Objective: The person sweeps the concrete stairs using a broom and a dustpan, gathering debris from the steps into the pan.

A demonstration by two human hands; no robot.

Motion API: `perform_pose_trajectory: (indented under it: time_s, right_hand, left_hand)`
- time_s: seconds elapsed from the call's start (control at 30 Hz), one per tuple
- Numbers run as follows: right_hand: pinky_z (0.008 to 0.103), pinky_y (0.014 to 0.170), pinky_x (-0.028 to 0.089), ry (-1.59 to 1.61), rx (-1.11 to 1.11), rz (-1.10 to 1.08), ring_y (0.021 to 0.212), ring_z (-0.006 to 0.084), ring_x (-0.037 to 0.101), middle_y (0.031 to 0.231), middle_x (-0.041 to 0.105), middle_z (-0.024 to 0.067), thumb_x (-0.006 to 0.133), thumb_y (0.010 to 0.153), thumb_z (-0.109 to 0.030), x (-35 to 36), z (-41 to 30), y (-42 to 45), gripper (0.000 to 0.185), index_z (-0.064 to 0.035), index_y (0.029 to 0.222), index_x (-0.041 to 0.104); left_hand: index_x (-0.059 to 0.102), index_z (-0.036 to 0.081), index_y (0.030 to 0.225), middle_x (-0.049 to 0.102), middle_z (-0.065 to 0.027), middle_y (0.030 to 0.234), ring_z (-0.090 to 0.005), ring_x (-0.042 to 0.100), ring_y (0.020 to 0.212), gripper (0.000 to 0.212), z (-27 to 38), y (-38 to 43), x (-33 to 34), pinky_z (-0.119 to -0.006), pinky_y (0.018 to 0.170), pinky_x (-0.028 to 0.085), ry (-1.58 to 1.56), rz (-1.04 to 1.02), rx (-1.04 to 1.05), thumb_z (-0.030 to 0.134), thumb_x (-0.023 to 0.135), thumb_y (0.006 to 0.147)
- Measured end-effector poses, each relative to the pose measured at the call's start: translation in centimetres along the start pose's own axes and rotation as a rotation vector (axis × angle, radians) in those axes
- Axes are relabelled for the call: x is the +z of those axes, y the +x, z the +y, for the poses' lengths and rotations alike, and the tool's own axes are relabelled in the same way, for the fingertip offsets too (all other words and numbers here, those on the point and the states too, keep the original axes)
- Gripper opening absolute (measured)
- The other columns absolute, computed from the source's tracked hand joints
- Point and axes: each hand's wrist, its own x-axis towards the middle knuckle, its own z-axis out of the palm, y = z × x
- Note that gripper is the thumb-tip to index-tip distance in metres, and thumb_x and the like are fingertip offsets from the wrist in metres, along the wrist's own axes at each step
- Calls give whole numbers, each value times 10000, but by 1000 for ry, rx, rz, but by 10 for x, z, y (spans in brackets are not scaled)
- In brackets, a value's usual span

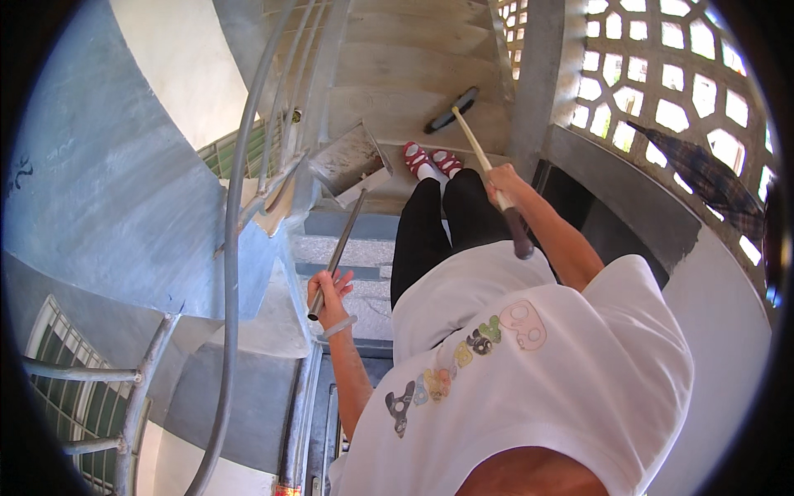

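My right hand (505,185) grips the pale handle of a broom (472,137) near its dark end grip. The dark bristle head (451,111) of the broom rests on a step beyond my feet. In my left hand (329,294) is the metal handle of a long-handled dustpan (350,158); some fingers are spread while the rod lies against the palm. Dirt and small debris show inside the dustpan, which is tilted beside the railing, left of my red-and-white sandals (428,158). The broom head and the dustpan are apart.
Concrete stairs (415,68) stretch away ahead, and speckled steps lie at my left. A grey metal handrail (232,204) curves along the left side. A plaid umbrella (701,170) hangs at the perforated block wall (673,74) on the right, above a dark panel (583,217).
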Motion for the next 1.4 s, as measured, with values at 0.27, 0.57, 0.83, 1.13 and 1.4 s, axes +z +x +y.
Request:
perform_pose_trajectory:
  time_s: [0.27,0.57,0.83,1.13,1.4]
  right_hand:
    - [206,279,302,249,-72,-60,359,83,344,529,404,66,410,767,-146,33,-81,9,166,6,830,427]
    - [265,269,314,-169,-434,-227,321,130,372,470,408,76,445,727,-128,69,-156,130,170,18,641,437]
    - [301,247,307,-484,-514,-394,268,177,375,397,388,92,403,729,-141,39,-145,270,203,27,624,450]
    - [302,251,319,-494,-198,-125,293,163,394,434,387,73,413,744,-176,-160,-99,197,179,-30,767,514]
    - [326,335,386,-692,-331,28,348,192,474,478,460,94,388,746,-165,-149,-142,109,218,-47,848,541]
  left_hand:
    - [436,1,889,512,-144,842,-239,584,666,313,-21,18,-2,-266,529,476,-78,45,3,286,500,777]
    - [432,0,893,523,-150,826,-255,586,647,313,-53,33,32,-266,514,474,-197,176,49,280,507,773]
    - [408,27,868,545,-176,815,-248,578,673,331,-68,29,100,-254,508,431,-219,411,22,339,469,777]
    - [400,67,813,571,-118,719,-190,590,603,280,-50,53,142,-207,453,441,-348,541,-19,336,473,784]
    - [396,69,846,569,-110,735,-188,590,628,289,-40,75,152,-226,475,452,-409,467,-56,329,497,771]
